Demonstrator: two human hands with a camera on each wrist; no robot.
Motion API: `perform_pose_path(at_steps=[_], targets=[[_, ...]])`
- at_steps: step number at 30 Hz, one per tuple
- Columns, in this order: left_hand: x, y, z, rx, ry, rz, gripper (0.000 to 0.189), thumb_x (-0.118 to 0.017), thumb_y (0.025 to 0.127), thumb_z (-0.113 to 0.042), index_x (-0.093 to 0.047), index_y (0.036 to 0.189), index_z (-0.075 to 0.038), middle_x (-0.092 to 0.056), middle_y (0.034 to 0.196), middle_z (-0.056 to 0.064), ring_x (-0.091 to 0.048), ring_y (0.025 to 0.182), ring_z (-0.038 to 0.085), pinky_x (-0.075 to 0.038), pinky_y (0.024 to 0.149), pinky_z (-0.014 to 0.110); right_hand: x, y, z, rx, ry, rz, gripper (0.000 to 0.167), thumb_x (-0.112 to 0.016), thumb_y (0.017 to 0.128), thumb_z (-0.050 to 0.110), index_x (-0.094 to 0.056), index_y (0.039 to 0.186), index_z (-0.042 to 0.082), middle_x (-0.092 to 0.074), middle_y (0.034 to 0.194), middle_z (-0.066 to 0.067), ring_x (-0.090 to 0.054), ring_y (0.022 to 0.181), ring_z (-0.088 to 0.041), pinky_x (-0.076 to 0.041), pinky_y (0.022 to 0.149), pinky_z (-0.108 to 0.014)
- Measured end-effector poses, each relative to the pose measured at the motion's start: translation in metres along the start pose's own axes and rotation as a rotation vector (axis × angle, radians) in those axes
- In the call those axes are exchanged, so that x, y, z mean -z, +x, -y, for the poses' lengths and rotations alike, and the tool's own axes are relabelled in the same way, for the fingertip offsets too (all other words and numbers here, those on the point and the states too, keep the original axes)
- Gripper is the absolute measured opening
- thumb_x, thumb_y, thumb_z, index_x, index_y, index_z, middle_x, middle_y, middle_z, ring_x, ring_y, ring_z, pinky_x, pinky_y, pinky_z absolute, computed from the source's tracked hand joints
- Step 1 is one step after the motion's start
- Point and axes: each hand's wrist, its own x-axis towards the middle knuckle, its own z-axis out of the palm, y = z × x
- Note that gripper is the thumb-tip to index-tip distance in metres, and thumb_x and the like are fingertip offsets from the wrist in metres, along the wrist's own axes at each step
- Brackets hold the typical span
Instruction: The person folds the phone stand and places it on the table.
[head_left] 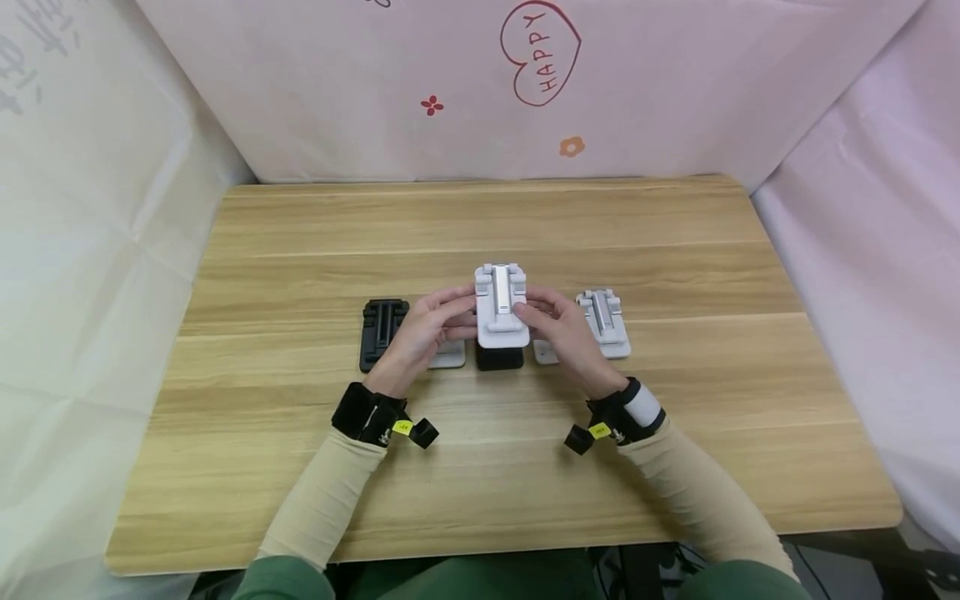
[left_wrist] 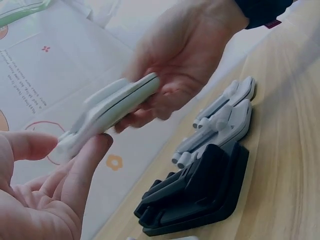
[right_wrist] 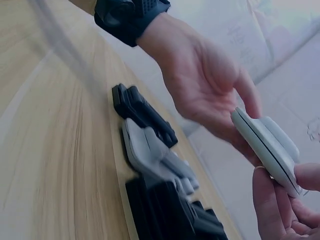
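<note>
A white folding phone stand (head_left: 495, 332), folded flat, is held up over the middle of the table between both hands. My left hand (head_left: 417, 333) pinches its left edge between thumb and fingers, as the left wrist view shows. From the other side my right hand (head_left: 573, 340) grips it, the thumb lying on the front face. Beneath it on the table is a black stand (head_left: 499, 359), partly covered in the head view. Partly hidden by the hands, one white stand (head_left: 450, 356) lies left of it and another white stand (head_left: 545, 352) right of it.
The row of folded stands ends in a black stand (head_left: 377, 333) at the left and a white stand (head_left: 604, 323) at the right. They lie on a wooden table (head_left: 480, 225). A pale printed cloth (head_left: 337, 100) hangs behind its far edge.
</note>
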Motion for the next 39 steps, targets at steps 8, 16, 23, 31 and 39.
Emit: perform_pose_path(at_steps=[8, 16, 23, 31, 39], targets=[[0.008, -0.003, -0.009, -0.084, -0.012, 0.03, 0.044, -0.046, 0.11, -0.013, -0.046, 0.149, 0.007, -0.064, 0.136, 0.026, -0.076, 0.098, 0.018, -0.062, 0.087, 0.033, 0.04, -0.004, -0.011, 0.056, 0.004, -0.123, 0.051, -0.065, 0.103, 0.027, -0.053, 0.144, -0.002, -0.067, 0.117, 0.0, -0.065, 0.102, -0.01, -0.058, 0.084, -0.02], [0.018, -0.006, -0.009, -0.068, 0.024, -0.01, 0.043, -0.049, 0.109, -0.016, -0.05, 0.148, 0.002, -0.052, 0.144, 0.034, -0.074, 0.105, 0.025, -0.062, 0.089, 0.034, 0.099, -0.012, -0.019, 0.087, 0.032, -0.214, 0.049, -0.065, 0.104, 0.024, -0.054, 0.143, -0.002, -0.062, 0.114, 0.004, -0.059, 0.1, -0.009, -0.054, 0.081, -0.015], [0.027, -0.01, -0.006, -0.057, 0.014, -0.037, 0.041, -0.051, 0.109, -0.017, -0.053, 0.147, -0.002, -0.068, 0.132, 0.019, -0.072, 0.108, 0.028, -0.062, 0.088, 0.032, 0.166, -0.022, -0.033, 0.059, 0.108, -0.288, 0.064, -0.067, 0.102, 0.021, -0.04, 0.152, -0.01, -0.066, 0.114, 0.011, -0.061, 0.102, -0.001, -0.053, 0.083, -0.01], [0.031, -0.012, -0.005, -0.063, 0.024, -0.036, 0.041, -0.05, 0.109, -0.018, -0.052, 0.147, -0.001, -0.074, 0.121, 0.005, -0.074, 0.097, 0.016, -0.062, 0.086, 0.031, 0.21, -0.029, -0.06, 0.029, 0.082, -0.273, 0.036, -0.066, 0.102, 0.017, -0.062, 0.136, 0.005, -0.072, 0.105, 0.018, -0.064, 0.097, 0.004, -0.053, 0.082, -0.009], [0.033, -0.014, -0.004, -0.063, 0.033, -0.039, 0.041, -0.049, 0.109, -0.019, -0.052, 0.147, -0.002, -0.074, 0.122, 0.007, -0.074, 0.098, 0.016, -0.062, 0.086, 0.03, 0.214, -0.025, -0.064, -0.066, -0.238, -0.28, 0.062, -0.063, 0.104, 0.033, -0.046, 0.149, -0.007, -0.064, 0.106, 0.031, -0.055, 0.103, 0.008, -0.046, 0.084, -0.006]])
